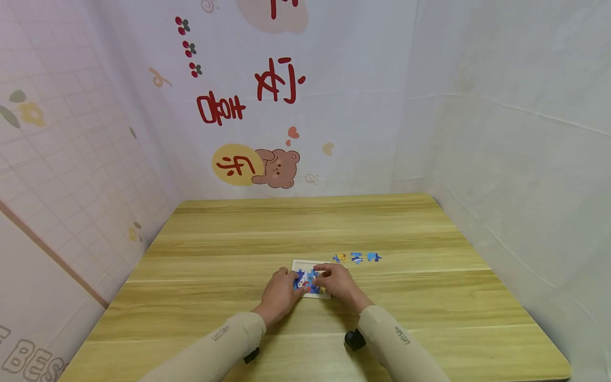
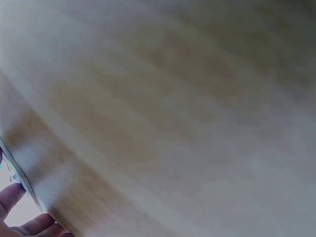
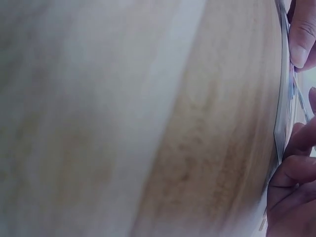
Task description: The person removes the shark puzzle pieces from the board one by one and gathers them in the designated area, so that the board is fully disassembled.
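Observation:
A small pale puzzle tray (image 1: 311, 262) lies on the wooden table, partly filled with blue, white and red puzzle pieces (image 1: 305, 280). My left hand (image 1: 279, 294) rests at its left side, thumb laid across the pieces and another fingertip on their upper left; the remaining fingers sit by the tray's outer edge in the left wrist view. From the right, my right hand (image 1: 338, 284) reaches over the tray and pinches a blue puzzle piece (image 1: 315, 275) between thumb and finger. In the right wrist view a thin edge (image 3: 302, 98) shows tilted by these fingertips.
Three loose puzzle pieces lie in a row beyond the tray to the right: a yellow and blue one (image 1: 340, 258), a blue and white one (image 1: 356, 258) and a blue one (image 1: 374, 257). Printed cloth walls (image 1: 343, 132) stand around the table (image 1: 229, 233).

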Motion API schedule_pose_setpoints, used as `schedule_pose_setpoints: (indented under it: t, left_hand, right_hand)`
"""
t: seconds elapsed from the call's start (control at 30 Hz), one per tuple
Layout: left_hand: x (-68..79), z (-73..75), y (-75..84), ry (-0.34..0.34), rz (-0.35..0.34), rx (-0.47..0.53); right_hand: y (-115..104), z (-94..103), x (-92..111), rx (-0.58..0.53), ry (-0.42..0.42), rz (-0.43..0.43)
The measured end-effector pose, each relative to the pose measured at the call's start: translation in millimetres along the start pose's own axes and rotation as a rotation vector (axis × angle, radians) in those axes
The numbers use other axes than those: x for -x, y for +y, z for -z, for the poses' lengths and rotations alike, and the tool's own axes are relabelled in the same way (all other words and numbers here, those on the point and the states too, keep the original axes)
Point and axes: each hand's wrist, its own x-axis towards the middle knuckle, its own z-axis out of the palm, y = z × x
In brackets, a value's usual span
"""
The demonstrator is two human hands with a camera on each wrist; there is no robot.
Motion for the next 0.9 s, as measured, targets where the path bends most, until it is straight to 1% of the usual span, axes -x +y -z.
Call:
schedule_pose_setpoints:
  t: [0.23, 0.43, 0.6, 0.77, 0.9]
  left_hand:
    - [-0.3, -1.0, -1.0, 0.016, -0.014, -0.015]
    - [0.2, -1.5, -1.0, 0.017, -0.027, -0.014]
    - [0.0, -2.0, -1.0, 0.010, -0.017, -0.011]
    - [-0.5, -3.4, -1.6, -0.001, -0.001, -0.012]
    - [-0.4, -3.0, -1.7, 0.001, -0.005, -0.015]
  right_hand:
    - [-1.5, -4.2, 0.5, -0.029, 0.013, 0.029]
    - [-2.7, -8.0, 1.3, -0.040, 0.049, 0.048]
    - [-3.2, -9.0, 1.8, -0.061, 0.065, 0.040]
    - [-2.7, -9.4, 1.7, -0.052, 0.064, 0.050]
    - [-2.6, -9.7, 1.0, -0.056, 0.064, 0.043]
